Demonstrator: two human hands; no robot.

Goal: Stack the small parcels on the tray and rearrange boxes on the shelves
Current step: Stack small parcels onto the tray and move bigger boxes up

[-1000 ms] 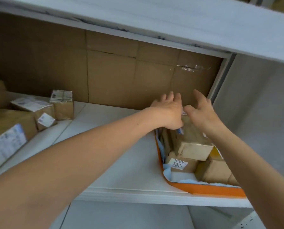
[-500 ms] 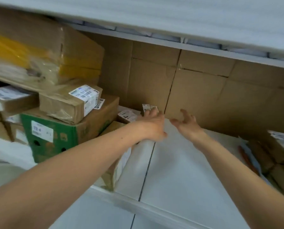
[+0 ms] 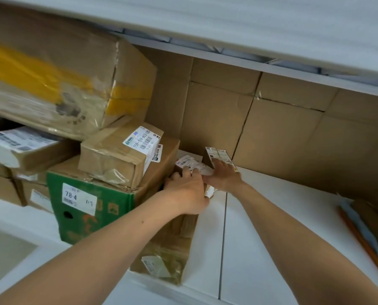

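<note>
As left hand (image 3: 188,191) fingers curl on the crosswise parcel (image 3: 189,162), right hand (image 3: 224,178) fingers lie straight against the upright box (image 3: 217,155).

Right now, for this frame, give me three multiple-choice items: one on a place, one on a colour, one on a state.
1. Where does the green box stand? A. under a brown box. B. on a tray. C. on the floor.
2. What colour is the tape on the big box at top left? A. red. B. yellow. C. blue.
3. What are the left hand and right hand doing? A. carrying a tray. B. hanging free. C. touching small parcels by the back wall.
Answers: 1 A, a brown box lies on its top; 2 B, a yellow band crosses the cardboard; 3 C, fingers of both rest on the parcels.
</note>
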